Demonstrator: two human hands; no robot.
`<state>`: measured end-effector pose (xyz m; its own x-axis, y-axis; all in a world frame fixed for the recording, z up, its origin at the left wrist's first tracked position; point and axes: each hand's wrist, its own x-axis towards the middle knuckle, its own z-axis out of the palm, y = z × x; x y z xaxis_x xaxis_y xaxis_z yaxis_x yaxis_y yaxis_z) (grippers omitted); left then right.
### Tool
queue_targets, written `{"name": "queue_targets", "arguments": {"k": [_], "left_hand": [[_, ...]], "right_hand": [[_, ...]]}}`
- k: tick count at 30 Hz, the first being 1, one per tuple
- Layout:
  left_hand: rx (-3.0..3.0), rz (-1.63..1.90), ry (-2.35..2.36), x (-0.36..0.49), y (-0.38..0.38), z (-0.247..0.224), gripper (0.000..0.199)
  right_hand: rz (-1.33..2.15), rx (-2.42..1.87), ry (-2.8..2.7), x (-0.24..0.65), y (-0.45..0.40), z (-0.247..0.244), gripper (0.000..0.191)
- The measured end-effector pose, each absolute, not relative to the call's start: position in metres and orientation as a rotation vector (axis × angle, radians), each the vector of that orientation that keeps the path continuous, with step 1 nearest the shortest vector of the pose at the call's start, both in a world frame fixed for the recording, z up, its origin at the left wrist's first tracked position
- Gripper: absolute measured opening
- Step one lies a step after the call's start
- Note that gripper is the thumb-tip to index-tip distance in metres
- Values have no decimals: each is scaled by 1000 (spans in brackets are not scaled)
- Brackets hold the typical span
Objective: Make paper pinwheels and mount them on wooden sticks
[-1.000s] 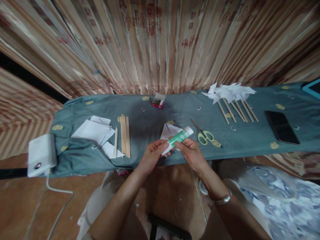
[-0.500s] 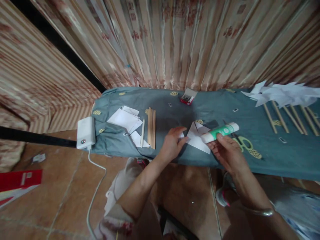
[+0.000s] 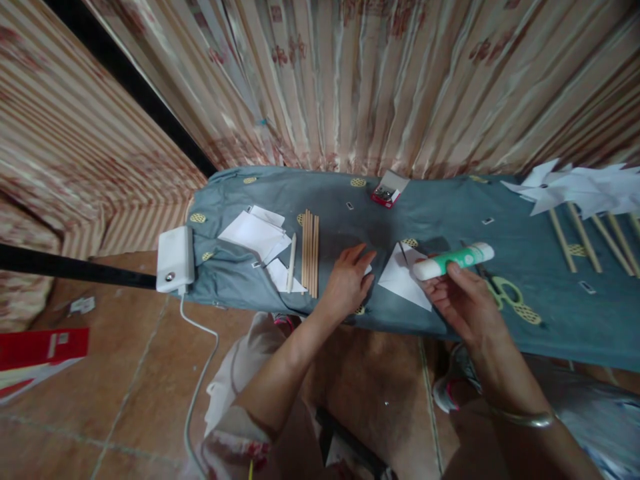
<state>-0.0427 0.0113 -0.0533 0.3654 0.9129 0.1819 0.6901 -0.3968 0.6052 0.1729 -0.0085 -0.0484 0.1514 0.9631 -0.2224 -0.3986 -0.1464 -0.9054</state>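
My left hand [image 3: 349, 280] is low over the cloth, left of the cut paper, its thumb and fingers curled around a small white object [image 3: 369, 269] that is mostly hidden. A green and white glue stick [image 3: 457, 259] lies across the fingers of my right hand [image 3: 465, 297], with the thumb pressed on it. Beneath the stick's left end is a white paper piece [image 3: 403, 279] with a slit at its top, flat on the cloth. Green-handled scissors [image 3: 507, 291] lie just right of my right hand, partly covered by it.
White paper sheets [image 3: 253, 233], a white pen-like stick [image 3: 291, 263] and several wooden sticks [image 3: 310, 253] lie at left. A red box [image 3: 385, 194] stands open at the back. Paper pinwheels [image 3: 575, 187] lie far right. A white device [image 3: 175, 259] with a cable sits at the left edge.
My left hand has drawn away from the cut paper, and its fingers are more spread. The glue stick remains in my right hand. The whole view has shifted slightly.
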Motion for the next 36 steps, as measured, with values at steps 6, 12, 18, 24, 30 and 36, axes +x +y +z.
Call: {"name": "queue_targets", "arguments": {"k": [6, 12, 18, 24, 30, 36], "left_hand": [[2351, 865, 1290, -33, -3, -41, 35], [2442, 916, 1061, -15, -22, -49, 35], [2462, 793, 1068, -4, -26, -57, 47], [2558, 628, 1145, 6, -22, -56, 53], [2573, 576, 1151, 9, -20, -56, 49], [2569, 562, 1151, 8, -20, -55, 48]], "right_hand": [[1400, -1066, -549, 173, -8, -42, 16], [1435, -1072, -540, 171, -7, -39, 13], [1510, -1021, -567, 180, -10, -42, 13], [1534, -1046, -414, 176, -12, -35, 16], [1409, -1119, -530, 179, -10, -31, 23], [1029, -1367, -911, 189, -6, -35, 28]]}}
